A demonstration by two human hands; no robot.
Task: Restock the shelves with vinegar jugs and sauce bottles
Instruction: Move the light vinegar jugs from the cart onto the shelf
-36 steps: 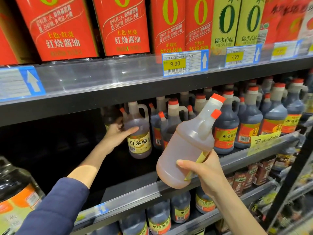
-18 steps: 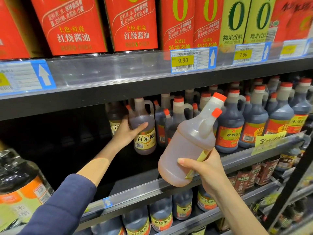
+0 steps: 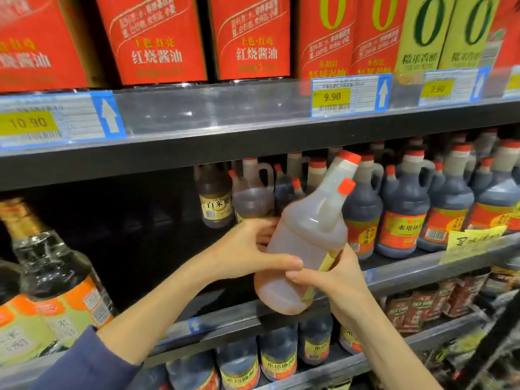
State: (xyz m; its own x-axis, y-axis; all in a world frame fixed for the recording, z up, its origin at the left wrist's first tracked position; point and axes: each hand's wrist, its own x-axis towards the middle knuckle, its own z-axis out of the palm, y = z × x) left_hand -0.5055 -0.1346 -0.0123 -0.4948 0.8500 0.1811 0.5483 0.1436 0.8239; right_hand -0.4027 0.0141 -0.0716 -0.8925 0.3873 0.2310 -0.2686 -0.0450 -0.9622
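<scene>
Fingers point(image 3: 264, 230) of the left hand point(image 3: 244, 249) hide behind the jug point(image 3: 304, 243), whose label point(image 3: 323, 266) turns mostly away.

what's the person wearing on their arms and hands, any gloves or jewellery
No gloves: the left hand and right hand are bare, with no ring visible. The left arm has a dark navy sleeve pushed up to about the elbow, forearm uncovered. The right forearm is bare as far as the frame shows. No watch or band on either wrist.
</scene>
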